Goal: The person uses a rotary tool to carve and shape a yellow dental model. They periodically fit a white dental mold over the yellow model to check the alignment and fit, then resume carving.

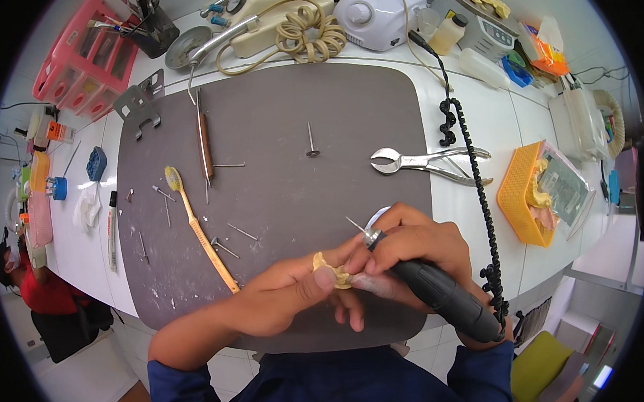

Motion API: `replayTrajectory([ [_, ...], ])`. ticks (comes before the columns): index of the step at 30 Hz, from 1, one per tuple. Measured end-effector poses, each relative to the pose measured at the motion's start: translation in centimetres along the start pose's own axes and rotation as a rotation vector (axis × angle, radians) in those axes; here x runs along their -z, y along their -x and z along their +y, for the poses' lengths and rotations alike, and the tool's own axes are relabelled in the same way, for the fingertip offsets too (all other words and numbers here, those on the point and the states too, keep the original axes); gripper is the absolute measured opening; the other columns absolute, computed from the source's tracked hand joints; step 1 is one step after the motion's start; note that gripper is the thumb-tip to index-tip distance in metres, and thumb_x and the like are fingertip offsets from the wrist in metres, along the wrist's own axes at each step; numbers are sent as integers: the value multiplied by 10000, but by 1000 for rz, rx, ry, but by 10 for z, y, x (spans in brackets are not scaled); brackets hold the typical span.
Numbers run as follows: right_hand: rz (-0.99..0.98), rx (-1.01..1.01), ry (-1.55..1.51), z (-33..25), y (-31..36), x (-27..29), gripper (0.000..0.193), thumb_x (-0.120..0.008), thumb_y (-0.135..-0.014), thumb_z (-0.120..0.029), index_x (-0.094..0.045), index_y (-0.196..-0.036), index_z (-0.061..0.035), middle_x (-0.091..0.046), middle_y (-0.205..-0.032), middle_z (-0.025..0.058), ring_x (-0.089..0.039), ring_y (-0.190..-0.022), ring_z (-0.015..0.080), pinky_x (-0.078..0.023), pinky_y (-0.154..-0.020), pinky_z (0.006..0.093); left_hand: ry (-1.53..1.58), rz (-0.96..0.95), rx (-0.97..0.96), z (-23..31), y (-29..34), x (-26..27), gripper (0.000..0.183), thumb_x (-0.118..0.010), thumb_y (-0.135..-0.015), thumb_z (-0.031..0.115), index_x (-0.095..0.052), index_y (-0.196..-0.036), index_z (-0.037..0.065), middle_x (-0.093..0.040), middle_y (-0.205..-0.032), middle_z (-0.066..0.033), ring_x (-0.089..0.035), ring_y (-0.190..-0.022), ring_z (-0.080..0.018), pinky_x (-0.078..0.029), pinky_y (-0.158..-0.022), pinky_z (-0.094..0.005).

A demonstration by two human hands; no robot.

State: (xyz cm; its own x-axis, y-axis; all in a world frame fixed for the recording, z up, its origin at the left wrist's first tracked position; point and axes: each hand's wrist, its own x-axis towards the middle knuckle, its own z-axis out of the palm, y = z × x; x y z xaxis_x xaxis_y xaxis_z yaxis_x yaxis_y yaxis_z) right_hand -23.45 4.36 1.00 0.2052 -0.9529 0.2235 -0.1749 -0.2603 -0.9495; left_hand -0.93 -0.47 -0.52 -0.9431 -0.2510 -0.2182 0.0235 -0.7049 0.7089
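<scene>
Pale yellow, the small curved piece (343,279) is over the near part of the grey mat (276,110), pinched between the thumb and fingers of your left hand (283,296). Your right hand (426,250) is closed around a black rotary handpiece (446,296), its thin bit (353,222) pointing toward the mat's far left, clear of the piece. Your right fingertips come right up to the piece; I cannot tell whether they press on it. On the mat's left half lie a toothbrush (195,223) and a wooden-handled tool (204,145). Silver pliers (427,160) straddle the mat's right edge, and an orange basket (513,201) sits beyond that edge.
</scene>
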Motion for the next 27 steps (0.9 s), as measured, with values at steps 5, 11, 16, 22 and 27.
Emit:
replayTrajectory([
  [5, 23, -137, -130, 4, 1, -3, 198, -780, -795, -81, -679, -961, -121, -705, -895, -5, -631, -845, 177, -498, -778, 310, -61, 124, 5, -3, -3, -6, 648, -315, -1051, 521, -420, -1335, -51, -645, -1059, -191, -675, -972, -270, -490, -831, -352],
  [11, -49, -120, -118, 6, 0, 0, 259, -794, -796, -24, -636, -994, -76, -673, -924, 81, -659, -864, 172, -508, -790, 302, -33, 135, 12, -3, -3, -7, 612, -313, -1060, 494, -420, -1336, -41, -644, -1068, -191, -685, -972, -279, -496, -828, -346],
  [16, -25, -139, -146, 7, 0, -2, 255, -803, -790, -32, -650, -988, -81, -687, -918, 77, -656, -857, 174, -505, -788, 297, -48, 138, 32, -1, -4, -7, 594, -327, -1063, 477, -420, -1340, -40, -638, -1090, -184, -682, -985, -280, -494, -832, -347],
  [22, -29, -108, -52, 5, -1, -3, 280, -828, -737, -36, -700, -981, -88, -724, -910, 75, -635, -884, 178, -500, -784, 301, -15, 195, 14, -6, -3, -6, 595, -392, -1054, 444, -389, -1400, -41, -595, -1141, -137, -644, -946, -239, -482, -808, -345],
  [27, 80, 186, 116, 9, -6, 5, 317, -844, -708, -141, -736, -1003, -98, -695, -843, 66, -642, -882, 239, -512, -765, 352, 246, 251, -108, 5, -4, -6, 596, -491, -1008, 251, -293, -1501, -21, -563, -1191, -145, -619, -879, -228, -488, -762, -346],
])
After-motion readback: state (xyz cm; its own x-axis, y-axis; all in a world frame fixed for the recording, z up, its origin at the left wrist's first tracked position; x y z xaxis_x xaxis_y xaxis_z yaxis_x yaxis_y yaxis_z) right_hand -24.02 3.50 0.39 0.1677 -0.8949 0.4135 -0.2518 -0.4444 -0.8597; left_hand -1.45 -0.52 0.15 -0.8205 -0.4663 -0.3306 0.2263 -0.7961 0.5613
